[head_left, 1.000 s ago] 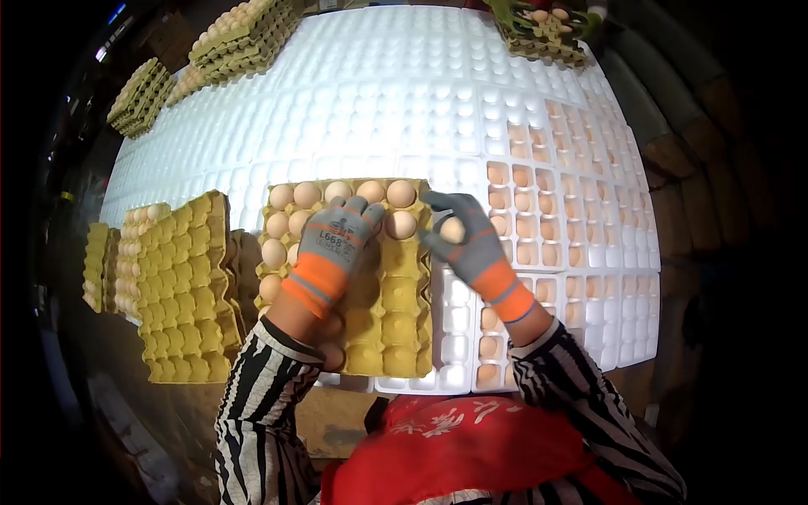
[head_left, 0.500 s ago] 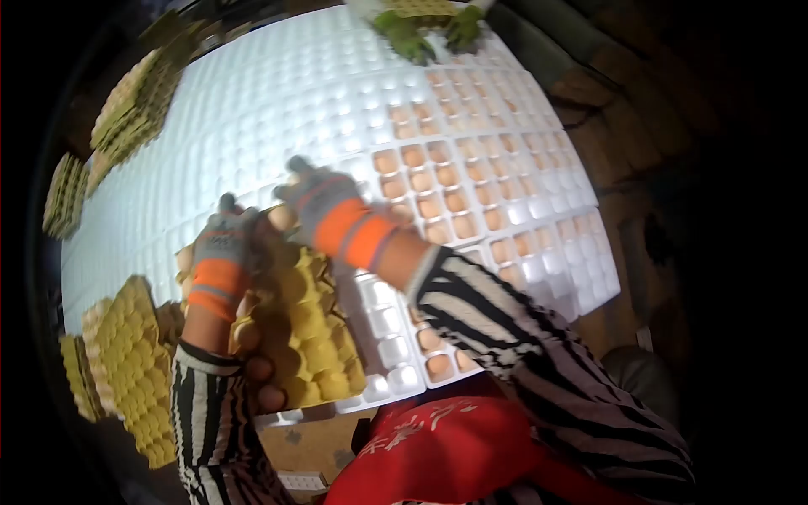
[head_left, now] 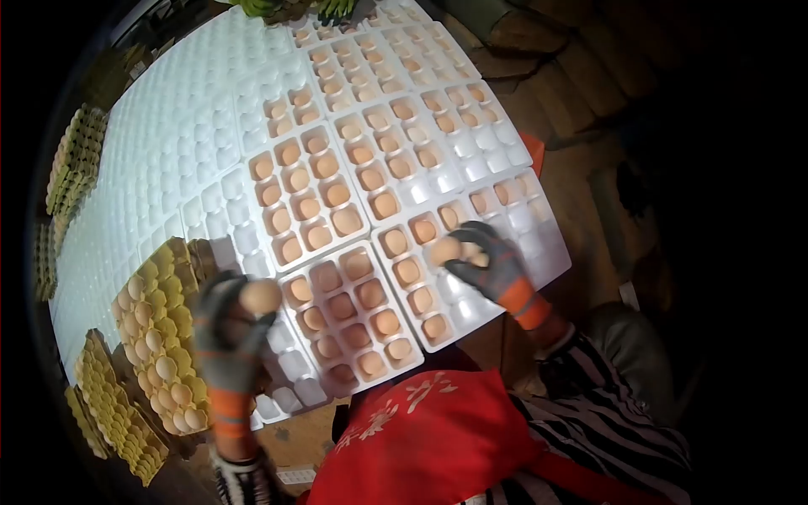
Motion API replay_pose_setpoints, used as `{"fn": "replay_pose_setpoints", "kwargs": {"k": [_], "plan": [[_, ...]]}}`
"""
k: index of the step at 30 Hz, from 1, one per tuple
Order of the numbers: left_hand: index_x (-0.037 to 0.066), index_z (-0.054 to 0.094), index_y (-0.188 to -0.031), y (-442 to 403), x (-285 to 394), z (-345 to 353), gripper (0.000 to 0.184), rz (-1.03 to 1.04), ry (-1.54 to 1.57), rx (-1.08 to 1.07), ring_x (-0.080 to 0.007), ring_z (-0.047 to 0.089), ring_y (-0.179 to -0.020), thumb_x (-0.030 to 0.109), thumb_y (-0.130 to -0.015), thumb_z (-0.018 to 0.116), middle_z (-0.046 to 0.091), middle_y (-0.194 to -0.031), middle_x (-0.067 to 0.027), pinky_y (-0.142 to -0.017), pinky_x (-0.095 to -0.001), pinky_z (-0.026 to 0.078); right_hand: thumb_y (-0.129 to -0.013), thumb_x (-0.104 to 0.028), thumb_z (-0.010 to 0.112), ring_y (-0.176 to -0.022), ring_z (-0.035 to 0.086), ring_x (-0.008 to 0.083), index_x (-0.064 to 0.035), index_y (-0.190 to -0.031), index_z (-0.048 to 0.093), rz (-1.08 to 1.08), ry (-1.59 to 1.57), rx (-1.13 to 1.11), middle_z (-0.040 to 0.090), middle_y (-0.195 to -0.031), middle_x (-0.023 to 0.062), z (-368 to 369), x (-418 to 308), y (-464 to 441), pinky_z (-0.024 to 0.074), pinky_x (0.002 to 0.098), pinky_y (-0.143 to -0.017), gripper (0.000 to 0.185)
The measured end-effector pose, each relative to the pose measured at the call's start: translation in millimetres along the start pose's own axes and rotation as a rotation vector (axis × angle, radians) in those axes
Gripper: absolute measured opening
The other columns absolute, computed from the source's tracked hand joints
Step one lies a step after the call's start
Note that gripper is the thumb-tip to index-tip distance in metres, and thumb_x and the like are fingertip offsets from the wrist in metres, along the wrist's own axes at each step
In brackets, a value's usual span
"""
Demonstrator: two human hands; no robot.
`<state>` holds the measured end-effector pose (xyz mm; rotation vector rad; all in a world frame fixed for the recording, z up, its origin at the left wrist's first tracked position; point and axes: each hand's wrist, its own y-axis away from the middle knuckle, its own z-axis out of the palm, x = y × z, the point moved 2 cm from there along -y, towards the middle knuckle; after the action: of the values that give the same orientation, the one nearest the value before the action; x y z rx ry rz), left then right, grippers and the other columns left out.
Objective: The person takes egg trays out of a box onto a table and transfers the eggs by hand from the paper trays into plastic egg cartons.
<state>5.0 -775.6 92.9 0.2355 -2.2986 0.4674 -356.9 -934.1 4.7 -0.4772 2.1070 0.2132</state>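
My left hand [head_left: 231, 324], in a grey and orange glove, holds an egg [head_left: 261, 297] between the yellow carton tray [head_left: 174, 296] and the white foam trays. My right hand [head_left: 481, 259], gloved alike, grips eggs [head_left: 446, 250] above a partly filled white tray [head_left: 468, 312] at the right. Beside it, nearer my body, a white tray [head_left: 389, 286] has eggs in its cells. Another white tray [head_left: 360, 189] beyond it also holds eggs. The yellow tray at the left carries several eggs along its left part.
Stacked egg cartons [head_left: 76, 160] stand at the far left. An empty yellow carton [head_left: 114, 408] leans at the lower left. A co-worker's green-gloved hands [head_left: 337, 10] show at the top edge. Brown sacks [head_left: 555, 84] lie beyond the table's right edge.
The view has turned to the right. My hands have moved away from the yellow tray and apart, the right one over the right-hand white trays. Both now carry eggs.
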Motion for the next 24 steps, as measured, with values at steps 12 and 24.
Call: {"fn": "replay_pose_setpoints", "kwargs": {"k": [12, 24], "plan": [[0.017, 0.064, -0.132, 8.2, 102.9, 293.5, 0.051, -0.137, -0.263, -0.287, -0.0389, 0.063, -0.113, 0.028, -0.085, 0.078, 0.057, -0.133, -0.0183, -0.088, -0.0457, 0.056, -0.087, -0.022, 0.076, -0.104, 0.067, 0.0282, -0.0138, -0.132, 0.065, -0.122, 0.179, 0.074, 0.064, -0.123, 0.0131, -95.4, 100.8, -9.7, 0.0569, 0.0395, -0.083, 0.047], [0.0, 0.049, -0.143, 41.0, 61.4, 267.2, 0.049, -0.351, 0.508, 0.198, -0.0202, 0.057, -0.122, 0.0, -0.095, 0.06, 0.058, -0.135, -0.01, -0.104, -0.0329, 0.046, -0.099, -0.008, 0.061, -0.115, 0.062, 0.0172, 0.0011, -0.137, 0.057, 0.124, -0.817, 0.037, 0.064, -0.125, 0.0058, -121.4, 144.8, -16.0, 0.0502, 0.0306, -0.101, 0.039]]}}
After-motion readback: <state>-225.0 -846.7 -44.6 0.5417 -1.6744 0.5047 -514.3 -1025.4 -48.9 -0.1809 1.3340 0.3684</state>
